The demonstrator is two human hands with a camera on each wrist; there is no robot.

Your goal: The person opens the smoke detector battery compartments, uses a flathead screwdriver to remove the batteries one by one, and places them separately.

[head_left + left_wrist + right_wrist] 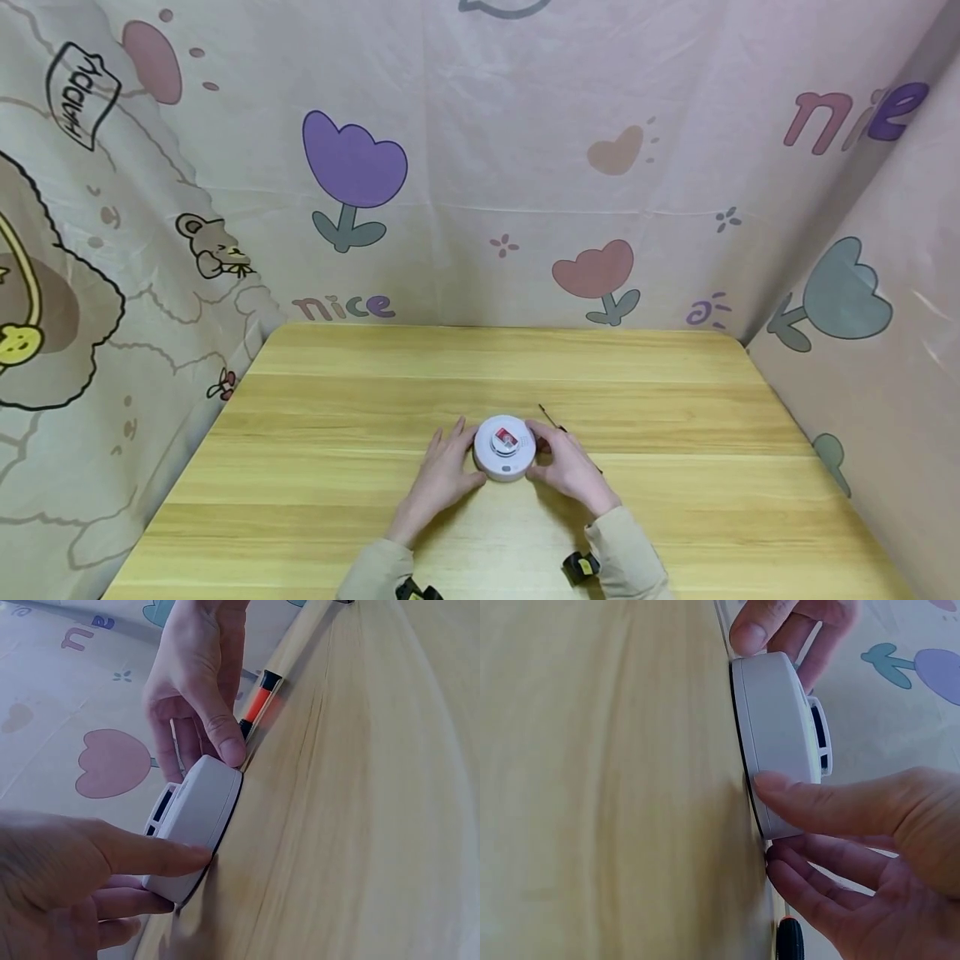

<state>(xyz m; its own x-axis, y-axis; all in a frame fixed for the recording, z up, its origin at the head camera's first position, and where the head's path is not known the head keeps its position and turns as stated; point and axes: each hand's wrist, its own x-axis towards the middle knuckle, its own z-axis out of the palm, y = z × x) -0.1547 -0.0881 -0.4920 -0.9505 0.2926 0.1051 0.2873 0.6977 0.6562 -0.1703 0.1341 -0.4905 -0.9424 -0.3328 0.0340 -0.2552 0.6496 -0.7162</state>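
Observation:
A round white smoke detector (517,463) with a red label on its raised centre lies on the wooden table, label side up. My left hand (442,473) grips its left edge, thumb on the near side and fingers round the far side. On the opposite edge, my right hand (568,467) holds it between thumb and fingers. The left wrist view shows the left thumb along the white side wall (206,814), low near the tabletop. Just beyond the right hand lies a screwdriver (260,703) with an orange and black handle, partly hidden by that hand in the head view.
The wooden table (315,408) extends around the hands on all sides. Patterned cloth (480,167) hangs behind it and along both sides. Below the right forearm, a black wrist-worn device (581,568) shows beside the beige sleeve (626,550).

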